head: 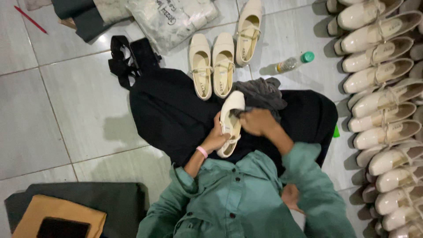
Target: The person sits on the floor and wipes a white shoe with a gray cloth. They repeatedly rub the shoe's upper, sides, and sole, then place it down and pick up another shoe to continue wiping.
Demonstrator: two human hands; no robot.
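Cream shoe (pixel 230 124) on lap, at 6 o'clock from floor pair (pixel 212 65). Left hand (pixel 215 140) grasping its side; right hand (pixel 257 121) clenched on grey cloth (pixel 261 93) against it. Probably light, stiff-soled, glossy, slippery; best held mid-sole.

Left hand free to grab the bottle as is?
Probably not: the left hand is holding the shoe, and the bottle lies far off past the right hand and grey cloth.

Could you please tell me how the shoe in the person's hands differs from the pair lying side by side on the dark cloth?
The held shoe is gripped by the left hand, while the right hand presses a grey rag against it; the pair lies untouched. The held shoe tilts diagonally; the pair lies flat and parallel. All are cream strapped flats.
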